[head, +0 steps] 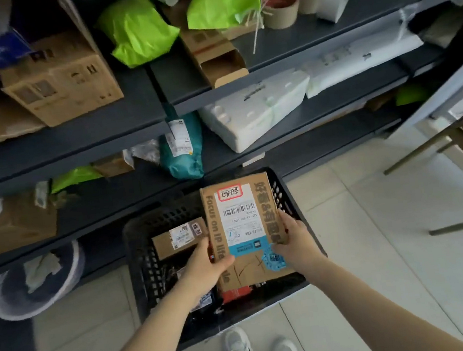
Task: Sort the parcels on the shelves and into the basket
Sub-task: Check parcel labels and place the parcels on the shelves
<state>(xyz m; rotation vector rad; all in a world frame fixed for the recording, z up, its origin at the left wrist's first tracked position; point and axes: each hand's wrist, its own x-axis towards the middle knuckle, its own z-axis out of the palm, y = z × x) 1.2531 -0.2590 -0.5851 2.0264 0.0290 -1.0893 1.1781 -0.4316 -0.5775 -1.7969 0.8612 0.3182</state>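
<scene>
- Head view: a flat, rectangular cardboard parcel [246, 229] (white label, blue round sticker) is held over the right half of the black plastic lattice basket [142, 246].
- The left hand [206, 262] curls round its 9 o'clock edge; the right hand [294, 240] clasps the 3 o'clock edge.
- A small brown box [174, 239] lies in the basket at the parcel's 9 o'clock.
- At 12 o'clock, a dimpled white foam box [257, 110] sits on the dark shelves [73, 143].

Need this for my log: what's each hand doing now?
Left hand: grips the cardboard parcel on its left edge.
Right hand: grips the same parcel on its right edge.
</scene>
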